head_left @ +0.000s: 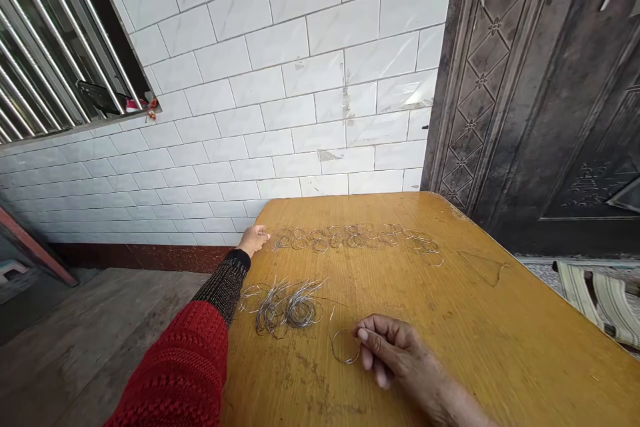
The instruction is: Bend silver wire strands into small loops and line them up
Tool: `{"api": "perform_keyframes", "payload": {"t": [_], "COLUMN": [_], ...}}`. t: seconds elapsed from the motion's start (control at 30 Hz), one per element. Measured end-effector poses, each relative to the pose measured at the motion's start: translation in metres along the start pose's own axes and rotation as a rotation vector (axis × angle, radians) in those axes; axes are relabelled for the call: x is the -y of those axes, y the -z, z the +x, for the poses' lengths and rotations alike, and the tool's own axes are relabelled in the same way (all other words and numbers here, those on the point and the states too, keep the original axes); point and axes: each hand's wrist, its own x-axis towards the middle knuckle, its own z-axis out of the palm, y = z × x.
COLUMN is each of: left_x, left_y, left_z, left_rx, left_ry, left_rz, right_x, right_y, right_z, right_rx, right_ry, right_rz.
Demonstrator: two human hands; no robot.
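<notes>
My right hand (393, 350) is closed in a pinch on a thin wire loop (345, 361), whose loose end sticks up to the left. At the table's left edge, my left hand (254, 240) reaches forward out of a red knitted sleeve. Its fingers are pinched at a small wire loop at the left end of a row; the fingertips are partly hidden. The row of coiled wire loops (357, 237) runs across the table, many overlapping. Nearer me lie two tangled bundles of silvery wire (301, 310), just left of my right hand.
The yellow wooden table (425, 300) stands against a white tiled wall (280, 113). A bent wire (483, 268) lies on its right side. To the right are a dark carved door (520, 113) and striped fabric (600, 303). A barred window (55, 40) is at upper left.
</notes>
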Motion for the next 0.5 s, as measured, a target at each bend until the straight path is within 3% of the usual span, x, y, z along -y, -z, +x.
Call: {"api": "perform_keyframes", "payload": {"t": [0.3, 0.5], "left_x": [0.013, 0.012], "left_y": [0.012, 0.02], "left_z": [0.011, -0.009], "left_rx": [-0.084, -0.026], "left_ry": [-0.216, -0.39], "left_rz": [0.278, 0.441], "right_x": [0.002, 0.0], "right_y": [-0.001, -0.001], "right_z": [0.0, 0.001], "right_rx": [-0.007, 0.0], "right_ry": [-0.011, -0.009], "right_rz": [-0.01, -0.009]}}
